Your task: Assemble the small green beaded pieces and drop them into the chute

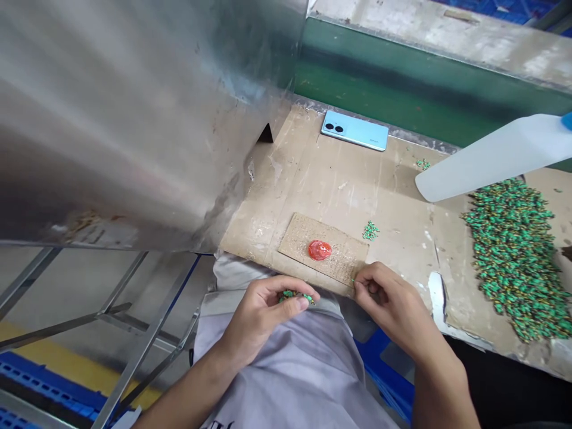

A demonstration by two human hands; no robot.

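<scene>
My left hand [268, 316] is curled around several small green parts with brassy ends [295, 295], which show between thumb and fingers in front of my lap. Over the table's near edge, my right hand [388, 298] pinches one tiny green part [353, 280] between thumb and fingertips; its exact shape is too small to tell. Just left of that hand lies a cardboard piece [295, 235] with a glossy red blob [319, 250] on it. Beyond its right corner sits a little cluster of green parts [370, 230].
A large heap of green parts [518, 256] covers the right side. Behind it stands a white bottle [496, 158] with a blue cap. A light blue phone [355, 130] lies at the back. To the left rises a big metal panel [134, 119]; a green strip [379, 89] runs behind.
</scene>
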